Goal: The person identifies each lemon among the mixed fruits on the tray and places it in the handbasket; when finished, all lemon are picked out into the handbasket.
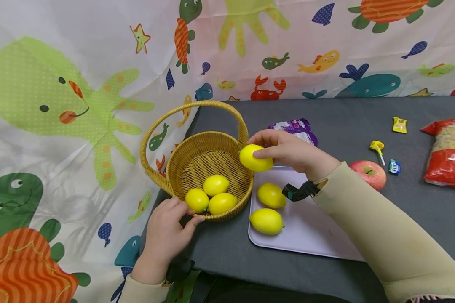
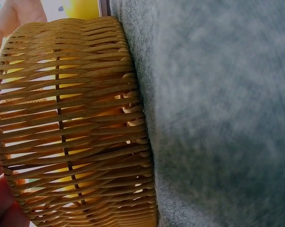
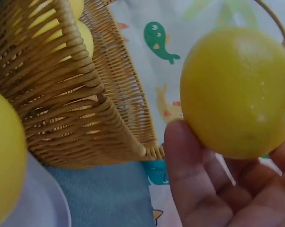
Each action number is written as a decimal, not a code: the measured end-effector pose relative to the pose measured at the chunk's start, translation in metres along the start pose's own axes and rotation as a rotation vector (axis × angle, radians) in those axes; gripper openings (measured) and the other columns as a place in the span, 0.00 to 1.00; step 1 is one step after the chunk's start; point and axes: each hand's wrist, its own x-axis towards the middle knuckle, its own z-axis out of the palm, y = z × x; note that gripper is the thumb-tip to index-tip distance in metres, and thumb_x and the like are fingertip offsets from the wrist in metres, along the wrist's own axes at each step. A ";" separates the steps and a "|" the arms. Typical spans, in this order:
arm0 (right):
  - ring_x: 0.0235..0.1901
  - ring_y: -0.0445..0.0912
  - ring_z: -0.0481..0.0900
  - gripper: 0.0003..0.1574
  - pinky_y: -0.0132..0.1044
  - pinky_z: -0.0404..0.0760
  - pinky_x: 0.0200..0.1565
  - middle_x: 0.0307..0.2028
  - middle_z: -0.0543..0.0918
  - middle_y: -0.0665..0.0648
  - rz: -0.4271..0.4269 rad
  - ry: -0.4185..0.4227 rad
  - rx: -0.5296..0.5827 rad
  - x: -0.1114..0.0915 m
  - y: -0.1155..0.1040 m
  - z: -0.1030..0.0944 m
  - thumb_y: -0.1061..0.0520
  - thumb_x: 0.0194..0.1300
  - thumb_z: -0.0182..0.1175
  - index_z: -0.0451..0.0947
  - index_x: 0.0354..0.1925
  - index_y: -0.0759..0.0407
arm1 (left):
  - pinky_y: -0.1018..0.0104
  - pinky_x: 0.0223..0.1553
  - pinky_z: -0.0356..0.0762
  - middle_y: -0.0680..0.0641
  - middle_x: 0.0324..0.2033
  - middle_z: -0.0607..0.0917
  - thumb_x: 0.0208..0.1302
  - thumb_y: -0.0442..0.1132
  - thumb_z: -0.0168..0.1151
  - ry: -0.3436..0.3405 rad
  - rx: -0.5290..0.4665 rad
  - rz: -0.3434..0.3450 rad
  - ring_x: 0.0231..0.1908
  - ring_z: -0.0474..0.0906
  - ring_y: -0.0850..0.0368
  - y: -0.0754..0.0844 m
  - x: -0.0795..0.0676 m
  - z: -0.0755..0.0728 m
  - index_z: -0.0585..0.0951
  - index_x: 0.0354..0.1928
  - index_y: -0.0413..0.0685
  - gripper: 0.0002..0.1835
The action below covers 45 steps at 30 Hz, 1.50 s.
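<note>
Yellow lemon [image 1: 255, 158]: we see it raised in the right hand [image 1: 288, 151], just beside the right rim of the basket [image 1: 197, 164].
Right hand: we find its thumb and fingers curled on that fruit, above the tray [image 1: 311, 237].
Left hand [image 1: 167, 229]: we see its thumb and fingers pinching the near rim.
Basket: we count three lemons [image 1: 222, 204] inside, gathered toward the near side; its handle [image 1: 208, 103] arches over.
Tray: we count two lemons [image 1: 266, 221] at its left end; a sleeve [image 1: 383, 235] hides part of it.
Grey table [image 1: 220, 248]: we see a purple packet [image 1: 307, 130] partly behind the right hand; farther right, an apple [image 1: 368, 176], a lollipop [image 1: 377, 146], a yellow sweet [image 1: 400, 125], a blue sweet [image 1: 394, 167] and a red bag [image 1: 448, 168].
Curtain [image 1: 113, 33]: we see printed sea animals.
</note>
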 end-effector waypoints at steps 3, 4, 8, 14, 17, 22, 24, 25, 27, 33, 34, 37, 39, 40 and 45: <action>0.53 0.57 0.76 0.24 0.47 0.79 0.55 0.55 0.78 0.61 -0.056 -0.082 -0.047 0.010 -0.005 0.006 0.56 0.67 0.64 0.75 0.60 0.59 | 0.64 0.30 0.69 0.58 0.24 0.74 0.45 0.49 0.84 0.002 -0.001 0.005 0.27 0.66 0.62 -0.001 0.000 0.001 0.80 0.27 0.54 0.18; 0.53 0.57 0.76 0.24 0.47 0.79 0.55 0.55 0.78 0.61 -0.063 -0.110 -0.063 0.014 -0.006 0.009 0.56 0.67 0.64 0.75 0.60 0.58 | 0.64 0.30 0.69 0.58 0.25 0.74 0.45 0.49 0.84 0.000 0.000 0.004 0.27 0.66 0.62 -0.001 0.000 0.001 0.80 0.27 0.54 0.18; 0.53 0.55 0.76 0.23 0.47 0.77 0.57 0.54 0.80 0.57 -0.069 -0.234 -0.185 0.033 -0.010 0.022 0.57 0.65 0.65 0.76 0.58 0.55 | 0.63 0.31 0.69 0.56 0.25 0.75 0.45 0.49 0.84 -0.009 -0.002 -0.005 0.27 0.67 0.62 -0.003 0.000 0.002 0.80 0.28 0.54 0.18; 0.50 0.51 0.74 0.22 0.46 0.75 0.54 0.49 0.81 0.52 -0.074 -0.364 -0.507 0.054 -0.013 0.041 0.57 0.58 0.65 0.78 0.53 0.50 | 0.62 0.31 0.70 0.54 0.25 0.77 0.45 0.49 0.84 -0.002 -0.008 0.007 0.28 0.68 0.61 -0.004 -0.001 0.001 0.81 0.28 0.52 0.19; 0.50 0.50 0.73 0.23 0.45 0.75 0.53 0.50 0.80 0.51 -0.079 -0.400 -0.617 0.059 -0.014 0.049 0.58 0.56 0.64 0.79 0.52 0.50 | 0.62 0.32 0.70 0.54 0.26 0.77 0.45 0.48 0.84 0.001 -0.009 0.015 0.28 0.68 0.60 -0.004 -0.001 0.001 0.81 0.28 0.51 0.19; 0.46 0.48 0.73 0.23 0.41 0.75 0.47 0.48 0.79 0.50 -0.040 -0.455 -0.751 0.064 -0.014 0.060 0.61 0.53 0.65 0.79 0.49 0.49 | 0.61 0.32 0.71 0.54 0.26 0.77 0.44 0.49 0.84 0.003 -0.013 0.016 0.28 0.69 0.60 -0.003 0.000 0.001 0.80 0.28 0.52 0.19; 0.45 0.48 0.73 0.23 0.40 0.75 0.44 0.47 0.79 0.50 -0.026 -0.467 -0.798 0.065 -0.013 0.063 0.62 0.52 0.65 0.79 0.49 0.49 | 0.61 0.32 0.71 0.54 0.26 0.77 0.45 0.49 0.84 0.004 -0.018 0.019 0.28 0.70 0.59 -0.003 -0.001 0.001 0.80 0.28 0.53 0.18; 0.44 0.48 0.74 0.23 0.40 0.75 0.42 0.46 0.79 0.50 -0.023 -0.470 -0.818 0.065 -0.013 0.064 0.63 0.52 0.65 0.79 0.48 0.50 | 0.61 0.32 0.71 0.54 0.26 0.77 0.46 0.49 0.83 0.005 -0.022 0.020 0.28 0.70 0.59 -0.003 0.000 0.001 0.80 0.28 0.53 0.18; 0.43 0.47 0.74 0.23 0.39 0.75 0.42 0.46 0.79 0.50 -0.024 -0.477 -0.847 0.066 -0.013 0.066 0.64 0.51 0.64 0.80 0.48 0.51 | 0.61 0.32 0.71 0.55 0.26 0.77 0.47 0.50 0.83 0.007 -0.027 0.022 0.28 0.70 0.60 -0.003 0.000 0.002 0.80 0.27 0.54 0.18; 0.44 0.48 0.73 0.22 0.39 0.74 0.45 0.47 0.78 0.51 -0.031 -0.492 -0.890 0.066 -0.012 0.070 0.66 0.53 0.62 0.80 0.48 0.52 | 0.62 0.32 0.71 0.57 0.26 0.77 0.48 0.51 0.82 0.014 -0.021 0.021 0.28 0.70 0.61 -0.004 -0.001 0.003 0.80 0.27 0.55 0.17; 0.45 0.48 0.73 0.22 0.39 0.74 0.46 0.47 0.79 0.52 -0.032 -0.488 -0.900 0.066 -0.011 0.071 0.66 0.53 0.62 0.80 0.48 0.53 | 0.63 0.32 0.71 0.57 0.26 0.77 0.48 0.51 0.82 0.015 -0.022 0.020 0.28 0.70 0.62 -0.004 -0.001 0.003 0.80 0.27 0.55 0.17; 0.44 0.47 0.73 0.22 0.40 0.74 0.47 0.47 0.80 0.52 -0.042 -0.477 -0.951 0.066 -0.008 0.072 0.66 0.54 0.62 0.81 0.48 0.52 | 0.62 0.32 0.71 0.57 0.26 0.77 0.47 0.51 0.82 0.016 -0.024 0.020 0.28 0.70 0.61 -0.004 -0.001 0.004 0.80 0.27 0.55 0.18; 0.44 0.47 0.74 0.22 0.40 0.75 0.49 0.46 0.80 0.51 -0.041 -0.473 -0.990 0.066 -0.006 0.074 0.66 0.55 0.61 0.81 0.48 0.52 | 0.61 0.32 0.72 0.56 0.26 0.77 0.48 0.51 0.82 0.010 -0.030 0.013 0.28 0.71 0.60 -0.004 -0.001 0.004 0.80 0.27 0.54 0.18; 0.44 0.46 0.74 0.22 0.40 0.75 0.49 0.46 0.81 0.51 -0.040 -0.470 -1.007 0.066 -0.006 0.075 0.67 0.55 0.61 0.81 0.48 0.52 | 0.61 0.33 0.72 0.56 0.26 0.78 0.48 0.51 0.82 0.005 -0.034 0.010 0.28 0.71 0.60 -0.004 -0.002 0.004 0.80 0.27 0.54 0.18; 0.50 0.47 0.76 0.26 0.42 0.75 0.55 0.51 0.82 0.51 -0.039 -0.435 -0.970 0.063 -0.006 0.074 0.66 0.55 0.63 0.81 0.53 0.50 | 0.60 0.33 0.71 0.55 0.26 0.77 0.47 0.50 0.83 -0.005 -0.041 0.006 0.28 0.71 0.58 -0.005 -0.002 0.003 0.81 0.28 0.51 0.18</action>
